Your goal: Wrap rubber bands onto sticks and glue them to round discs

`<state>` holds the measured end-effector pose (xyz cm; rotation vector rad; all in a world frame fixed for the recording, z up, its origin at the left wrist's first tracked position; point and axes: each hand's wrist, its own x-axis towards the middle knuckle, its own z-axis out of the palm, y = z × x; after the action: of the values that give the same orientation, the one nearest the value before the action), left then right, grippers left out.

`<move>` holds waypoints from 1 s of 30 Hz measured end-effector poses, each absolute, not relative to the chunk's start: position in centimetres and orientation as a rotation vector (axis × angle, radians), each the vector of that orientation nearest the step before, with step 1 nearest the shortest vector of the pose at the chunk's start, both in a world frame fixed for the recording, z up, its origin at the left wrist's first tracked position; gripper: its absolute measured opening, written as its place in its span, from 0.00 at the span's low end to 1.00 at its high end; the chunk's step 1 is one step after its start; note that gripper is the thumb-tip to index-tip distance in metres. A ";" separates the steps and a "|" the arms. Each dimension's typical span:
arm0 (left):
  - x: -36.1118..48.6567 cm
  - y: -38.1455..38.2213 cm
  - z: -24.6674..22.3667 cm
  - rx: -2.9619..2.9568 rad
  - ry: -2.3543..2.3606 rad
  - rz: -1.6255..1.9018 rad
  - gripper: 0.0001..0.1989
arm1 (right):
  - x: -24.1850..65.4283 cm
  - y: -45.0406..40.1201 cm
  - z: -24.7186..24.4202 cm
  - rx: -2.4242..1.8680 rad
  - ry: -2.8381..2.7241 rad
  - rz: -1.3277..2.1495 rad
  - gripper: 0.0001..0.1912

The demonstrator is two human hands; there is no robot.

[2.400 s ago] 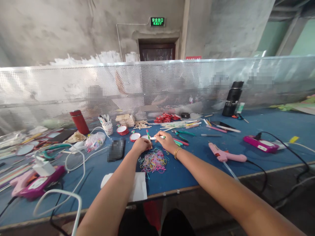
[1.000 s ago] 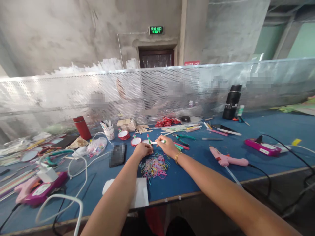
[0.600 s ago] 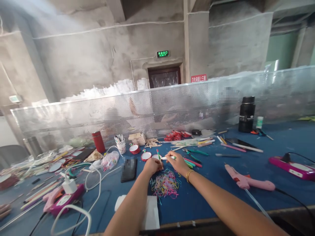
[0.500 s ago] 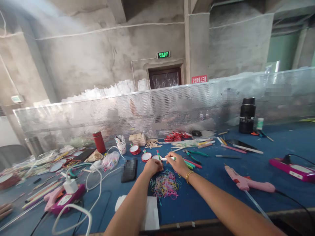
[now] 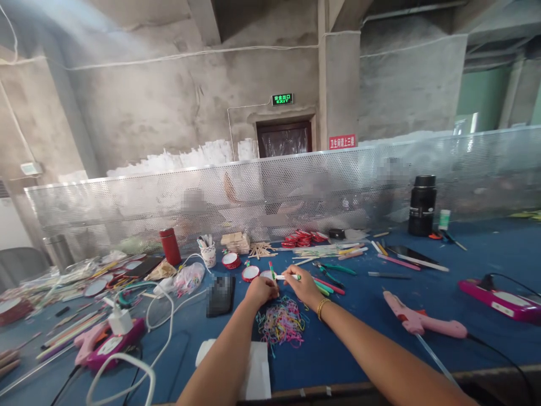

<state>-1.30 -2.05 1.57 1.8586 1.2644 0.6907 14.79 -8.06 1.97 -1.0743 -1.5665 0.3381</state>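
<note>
My left hand point(image 5: 261, 291) is closed on a small stick point(image 5: 271, 267) with a red and green tip, held upright. In my right hand point(image 5: 302, 285) is a white marker point(image 5: 287, 277) with a green end, lying level and meeting the stick. A gold bracelet point(image 5: 323, 308) circles the right wrist. Just below the hands lies a tangle of colourful strings point(image 5: 281, 322). Behind the hands are round red-rimmed pieces point(image 5: 251, 274), one of them partly covered by the fingers.
A black phone point(image 5: 220, 296) and white cable lie left, beside a red bottle point(image 5: 169, 246). Pliers point(image 5: 333, 270), a pink glue gun point(image 5: 422, 318) and a black flask point(image 5: 422, 206) are on the right. White paper point(image 5: 257, 372) lies under the left forearm.
The camera view has shifted slightly. Both hands keep nearly the same pose, with the marker still against the stick.
</note>
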 end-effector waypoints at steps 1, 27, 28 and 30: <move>-1.3 -2.0 1.5 1.862 1.272 0.690 0.03 | 14.8 -8.0 2.0 -1.076 -1.565 0.337 0.12; -1.3 -1.4 1.2 1.952 1.276 0.661 0.06 | 14.6 -8.2 2.4 -1.102 -1.550 0.380 0.10; -1.3 -1.3 1.1 1.953 1.281 0.661 0.06 | 14.6 -8.2 2.4 -1.110 -1.543 0.381 0.10; -1.3 -1.3 1.1 1.941 1.292 0.658 0.06 | 14.7 -8.2 2.4 -1.126 -1.529 0.383 0.10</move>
<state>-1.28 -1.28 1.06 1.9407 1.2917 0.6579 14.67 -8.16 2.41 -1.1256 -1.5295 0.3831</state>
